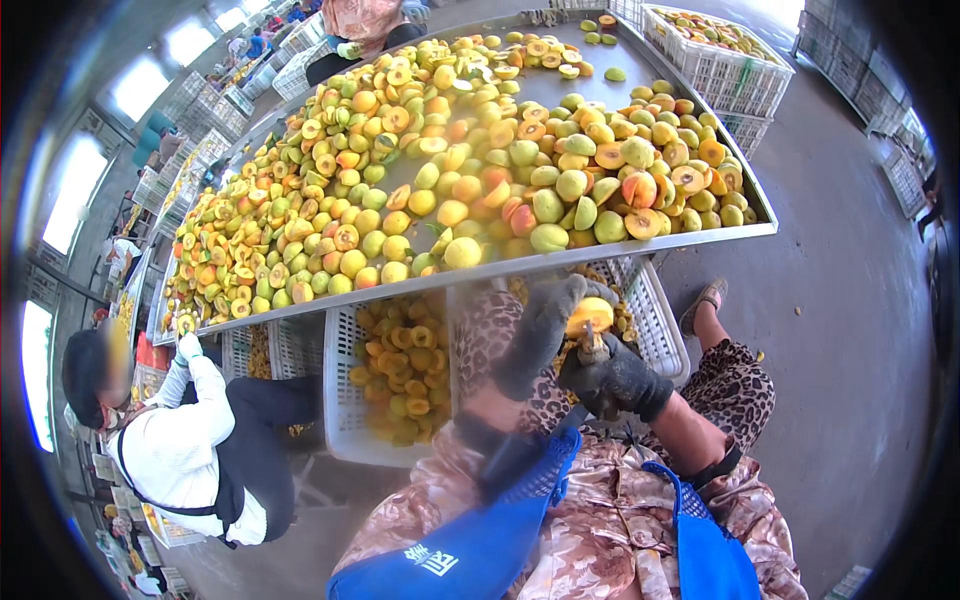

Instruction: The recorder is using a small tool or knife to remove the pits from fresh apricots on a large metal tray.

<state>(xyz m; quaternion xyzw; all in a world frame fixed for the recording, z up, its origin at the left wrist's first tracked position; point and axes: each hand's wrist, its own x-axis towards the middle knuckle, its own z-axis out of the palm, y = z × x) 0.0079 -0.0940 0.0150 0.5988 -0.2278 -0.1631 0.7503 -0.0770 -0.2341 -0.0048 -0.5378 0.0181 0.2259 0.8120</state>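
In front of my lap, my left hand [543,335], in a dark grey glove, is closed around a cut yellow peach [590,316]. Just below the fruit, my gloved right hand [617,380] is closed on a short hand tool [592,347]; its tan-grey end points up at the peach, and my fingers hide the rest. Both hands are below the near edge of a metal table [600,256], which is heaped with whole and halved peaches [350,200]. A crate [668,322] holding yellow pieces sits beneath my hands.
Left of my knees stands a white crate [338,400] of peach halves [405,360]. A co-worker in a white top [190,440] sits at the table's left end; another person [362,25] is across it. Stacked crates [730,80] of fruit stand at the far right corner.
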